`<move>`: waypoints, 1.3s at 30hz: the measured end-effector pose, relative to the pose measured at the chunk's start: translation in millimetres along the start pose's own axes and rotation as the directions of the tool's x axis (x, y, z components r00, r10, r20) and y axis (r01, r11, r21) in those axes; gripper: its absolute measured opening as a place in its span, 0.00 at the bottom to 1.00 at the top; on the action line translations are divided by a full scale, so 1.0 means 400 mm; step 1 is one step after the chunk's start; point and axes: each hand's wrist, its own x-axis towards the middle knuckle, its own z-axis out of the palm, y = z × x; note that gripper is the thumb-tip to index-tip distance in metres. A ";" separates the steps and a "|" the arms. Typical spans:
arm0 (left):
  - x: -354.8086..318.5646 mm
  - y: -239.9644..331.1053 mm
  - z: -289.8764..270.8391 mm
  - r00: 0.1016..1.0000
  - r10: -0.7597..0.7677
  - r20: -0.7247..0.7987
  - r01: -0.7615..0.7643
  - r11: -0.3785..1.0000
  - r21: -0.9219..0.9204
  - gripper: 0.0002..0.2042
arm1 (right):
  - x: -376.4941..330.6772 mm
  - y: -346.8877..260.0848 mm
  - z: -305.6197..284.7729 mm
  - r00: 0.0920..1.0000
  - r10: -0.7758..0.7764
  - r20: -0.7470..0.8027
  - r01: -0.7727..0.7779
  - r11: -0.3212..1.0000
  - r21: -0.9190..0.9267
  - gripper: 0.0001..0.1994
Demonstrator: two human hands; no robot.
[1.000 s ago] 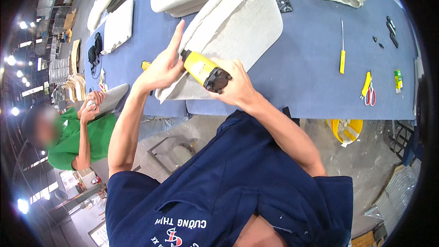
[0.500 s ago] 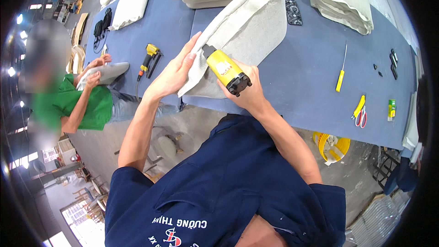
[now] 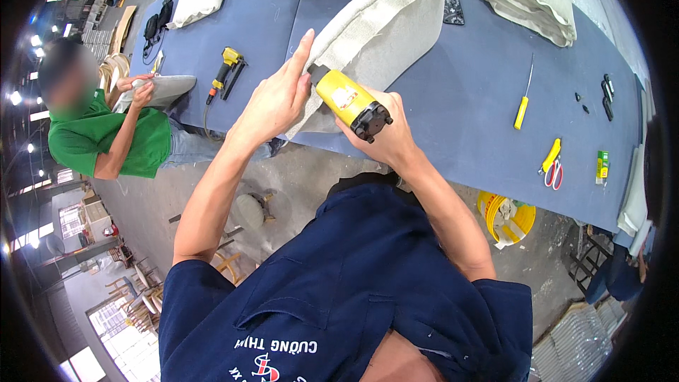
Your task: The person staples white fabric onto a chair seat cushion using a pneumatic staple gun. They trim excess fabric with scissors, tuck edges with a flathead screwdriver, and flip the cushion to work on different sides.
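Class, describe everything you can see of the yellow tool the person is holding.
The yellow power tool has a glossy yellow body and a black end cap with small knobs, facing the camera. The right hand grips it from below, tilted, its nose against the edge of the cream upholstered cushion. The left hand rests flat on the fabric beside it.

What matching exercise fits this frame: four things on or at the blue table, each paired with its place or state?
1 staple gun
2 cushion
3 screwdriver
4 scissors

a lies alone right of the cushion
b gripped in the right hand
c near the table's front edge
d pressed by the left hand

Pairs: 1-b, 2-d, 3-a, 4-c
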 end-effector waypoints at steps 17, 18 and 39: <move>-0.017 -0.005 0.000 0.995 0.098 0.030 -0.095 0.992 -0.088 0.39 | -0.030 0.023 0.003 0.997 -0.063 0.039 0.063 0.998 0.004 0.15; -0.015 -0.001 0.001 0.994 0.099 0.038 -0.095 0.991 -0.094 0.39 | -0.028 0.053 0.000 0.996 -0.067 0.057 0.068 0.998 -0.017 0.15; -0.055 -0.025 -0.002 0.992 -0.128 -0.013 0.128 0.992 0.002 0.32 | 0.012 0.029 0.030 0.999 -0.014 0.048 0.012 0.999 0.045 0.17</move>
